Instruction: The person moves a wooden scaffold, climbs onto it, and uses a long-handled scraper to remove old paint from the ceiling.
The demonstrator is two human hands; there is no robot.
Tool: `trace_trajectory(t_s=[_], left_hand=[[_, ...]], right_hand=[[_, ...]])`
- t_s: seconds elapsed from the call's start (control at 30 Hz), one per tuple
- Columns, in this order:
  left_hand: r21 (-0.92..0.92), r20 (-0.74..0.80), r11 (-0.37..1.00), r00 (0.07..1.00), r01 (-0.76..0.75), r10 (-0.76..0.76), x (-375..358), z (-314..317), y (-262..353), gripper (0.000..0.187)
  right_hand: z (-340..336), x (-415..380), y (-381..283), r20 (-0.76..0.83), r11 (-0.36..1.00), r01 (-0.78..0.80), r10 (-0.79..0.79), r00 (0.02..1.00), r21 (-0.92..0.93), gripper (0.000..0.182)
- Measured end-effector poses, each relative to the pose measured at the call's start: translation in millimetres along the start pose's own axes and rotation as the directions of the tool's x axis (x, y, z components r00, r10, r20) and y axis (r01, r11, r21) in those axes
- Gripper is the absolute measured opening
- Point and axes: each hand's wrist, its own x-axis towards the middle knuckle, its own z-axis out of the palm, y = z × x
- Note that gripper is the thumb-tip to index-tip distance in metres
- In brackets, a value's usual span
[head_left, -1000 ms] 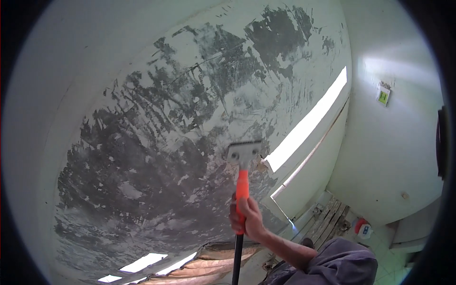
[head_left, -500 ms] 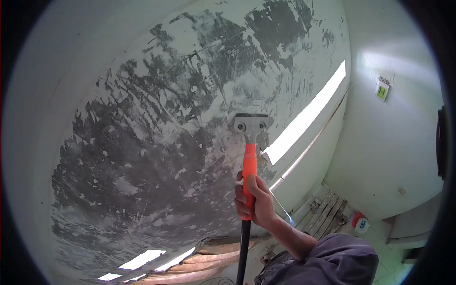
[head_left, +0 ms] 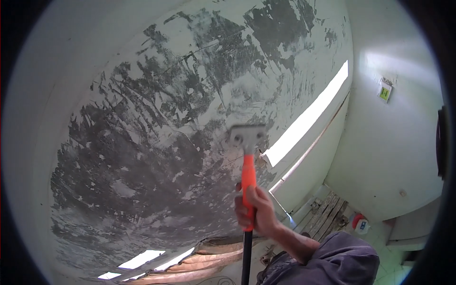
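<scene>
My right hand [head_left: 259,209] is wrapped round the orange grip of a long-handled scraper [head_left: 249,178], thumb along the near side. The scraper points up, and its wide metal head [head_left: 247,137] with two round fasteners overlaps the patchy ceiling [head_left: 156,161]. Motion blurs the head slightly. Below my hand the black pole [head_left: 247,256] runs down out of the frame. White coating and bare grey patches with streaky, ragged edges cover the ceiling around the blade. My left hand is out of view.
A bright window strip [head_left: 308,118] and a thin pipe [head_left: 308,154] run along the right. Wooden planks [head_left: 327,213] and a red-and-white container [head_left: 361,223] are low at the right. A switch plate [head_left: 384,92] is on the wall; a tan curtain [head_left: 199,263] hangs at the bottom.
My right hand and the scraper have moved down in the view, drawing the metal head back a little along the ceiling. The grip is unchanged.
</scene>
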Motion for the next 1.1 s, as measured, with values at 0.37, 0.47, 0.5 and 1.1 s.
trace_trajectory(t_s=[0.37,0.47,0.5,1.1], left_hand=[[-0.042,-0.046,0.998,0.998,0.040,-0.042,-11,6,-3,0.049],[-0.065,-0.063,0.997,0.997,0.051,-0.055,-18,7,-5,0.048],[-0.081,-0.068,0.996,0.996,0.048,-0.054,-17,12,-4,0.048],[-0.248,-0.204,0.962,0.965,0.113,-0.166,-56,52,-14,0.045]], right_hand=[[0,3,-19,0.037,1.000,-0.008,0.008,0.999,0.003,0.037],[1,1,-12,-0.008,0.998,0.061,-0.060,0.998,0.016,0.035],[-2,-3,-4,0.024,1.000,0.025,-0.025,0.999,0.001,0.035],[-1,5,-18,0.013,0.986,0.054,-0.053,0.999,-0.157,0.034]])
